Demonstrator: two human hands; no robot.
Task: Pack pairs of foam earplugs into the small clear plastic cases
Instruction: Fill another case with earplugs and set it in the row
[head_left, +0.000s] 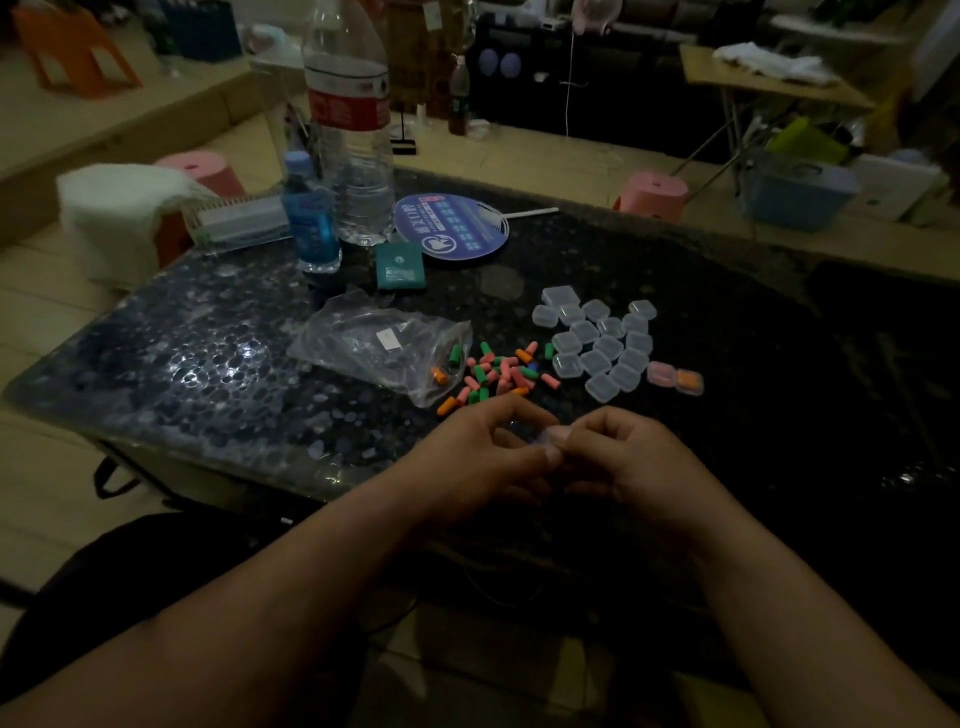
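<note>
Both hands meet over the near edge of the dark table (208, 374). My left hand (483, 457) and my right hand (623, 457) pinch one small clear case (545, 439) between their fingertips; most of it is hidden by fingers. A loose pile of pink, green and orange foam earplugs (498, 376) lies just beyond the hands. Right of it sits a cluster of several empty clear cases (602, 343). Two filled cases, one with pink plugs (661, 373) and one with orange plugs (690, 382), lie at the cluster's right edge.
A crumpled clear plastic bag (379, 343) with a few earplugs lies left of the pile. Further back stand a large water bottle (353, 130), a small blue bottle (310, 218), a round blue hand fan (449, 226) and a green packet (400, 266). Pink stools stand beyond the table.
</note>
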